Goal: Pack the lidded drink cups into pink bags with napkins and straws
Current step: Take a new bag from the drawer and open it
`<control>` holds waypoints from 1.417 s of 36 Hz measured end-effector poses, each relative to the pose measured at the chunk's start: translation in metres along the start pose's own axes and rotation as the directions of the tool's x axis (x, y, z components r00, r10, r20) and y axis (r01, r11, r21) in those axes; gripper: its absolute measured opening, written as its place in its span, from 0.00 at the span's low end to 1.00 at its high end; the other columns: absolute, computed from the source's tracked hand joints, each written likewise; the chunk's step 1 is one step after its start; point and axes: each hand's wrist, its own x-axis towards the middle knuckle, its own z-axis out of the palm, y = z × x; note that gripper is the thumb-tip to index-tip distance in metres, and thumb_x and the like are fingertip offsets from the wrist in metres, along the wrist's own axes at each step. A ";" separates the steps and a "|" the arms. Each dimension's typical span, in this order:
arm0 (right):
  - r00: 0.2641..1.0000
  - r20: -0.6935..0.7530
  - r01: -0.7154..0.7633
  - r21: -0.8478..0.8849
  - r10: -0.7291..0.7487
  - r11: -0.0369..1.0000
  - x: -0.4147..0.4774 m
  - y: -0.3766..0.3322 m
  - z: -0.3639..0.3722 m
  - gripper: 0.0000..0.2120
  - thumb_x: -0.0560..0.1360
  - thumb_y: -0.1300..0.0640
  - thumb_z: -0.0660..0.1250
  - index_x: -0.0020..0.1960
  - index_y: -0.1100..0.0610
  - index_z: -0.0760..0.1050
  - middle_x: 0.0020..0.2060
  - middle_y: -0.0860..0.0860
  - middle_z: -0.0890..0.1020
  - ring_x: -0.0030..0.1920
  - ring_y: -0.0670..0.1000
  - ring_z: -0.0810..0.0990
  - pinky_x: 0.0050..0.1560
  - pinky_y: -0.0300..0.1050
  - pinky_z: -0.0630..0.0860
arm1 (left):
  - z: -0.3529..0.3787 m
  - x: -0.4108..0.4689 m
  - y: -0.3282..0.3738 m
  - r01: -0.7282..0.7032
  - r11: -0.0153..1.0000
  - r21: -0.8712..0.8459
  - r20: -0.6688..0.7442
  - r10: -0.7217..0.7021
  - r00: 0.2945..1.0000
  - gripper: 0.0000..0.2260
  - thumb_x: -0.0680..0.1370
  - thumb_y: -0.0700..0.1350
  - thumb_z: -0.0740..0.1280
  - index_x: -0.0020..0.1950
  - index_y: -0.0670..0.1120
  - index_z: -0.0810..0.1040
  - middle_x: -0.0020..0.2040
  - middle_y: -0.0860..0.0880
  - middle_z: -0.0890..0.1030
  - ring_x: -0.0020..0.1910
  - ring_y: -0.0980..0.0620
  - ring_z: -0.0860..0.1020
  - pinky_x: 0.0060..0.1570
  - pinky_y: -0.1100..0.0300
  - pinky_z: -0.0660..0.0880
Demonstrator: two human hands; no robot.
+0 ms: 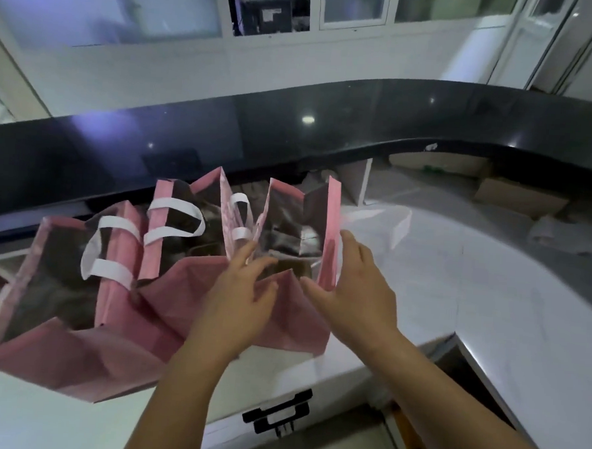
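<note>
Since it has to stand wide open for packing, left grip point(239, 290) and right grip point(356, 286), both released, spread the right bag point(332, 226).

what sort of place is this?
Likely the staff side of a drink shop's service counter: a raised black counter over a white worktop, a row of open pink bags, and cardboard boxes stored underneath.

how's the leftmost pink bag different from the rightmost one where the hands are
The leftmost pink bag stands untouched, while the rightmost pink bag has the left hand and right hand at its mouth. A white handle loops across the leftmost bag's opening; nothing crosses the rightmost's opening. The leftmost bag sits nearer the camera. Both are pink outside, dark inside, upright and open.
</note>
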 end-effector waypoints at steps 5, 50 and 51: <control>0.997 -0.055 -0.042 0.110 0.048 0.993 0.000 0.017 0.000 0.25 0.71 0.33 0.60 0.61 0.46 0.69 0.52 0.44 0.78 0.44 0.49 0.80 0.45 0.52 0.82 | 0.010 -0.002 0.004 -0.075 0.993 -0.087 -0.014 0.074 0.997 0.15 0.81 0.45 0.65 0.67 0.56 0.76 0.78 0.63 0.57 0.65 0.74 0.62 0.58 0.68 0.65; 0.708 -0.336 -0.438 0.481 0.621 0.759 -0.263 0.522 -0.349 0.07 0.74 0.61 0.74 0.49 0.51 0.82 0.46 0.50 0.86 0.47 0.49 0.84 0.50 0.42 0.78 | 0.285 0.020 0.441 -0.366 0.929 -0.049 0.578 0.325 0.748 0.05 0.78 0.47 0.70 0.47 0.59 0.80 0.46 0.53 0.83 0.44 0.52 0.82 0.41 0.56 0.80; 0.720 -0.299 -0.486 0.428 0.627 0.762 -0.267 0.530 -0.351 0.08 0.74 0.60 0.74 0.51 0.51 0.82 0.47 0.49 0.85 0.49 0.49 0.83 0.51 0.42 0.76 | 0.287 0.020 0.441 -0.347 0.936 -0.059 0.573 0.317 0.756 0.06 0.78 0.47 0.70 0.47 0.59 0.80 0.46 0.53 0.83 0.44 0.52 0.81 0.40 0.57 0.79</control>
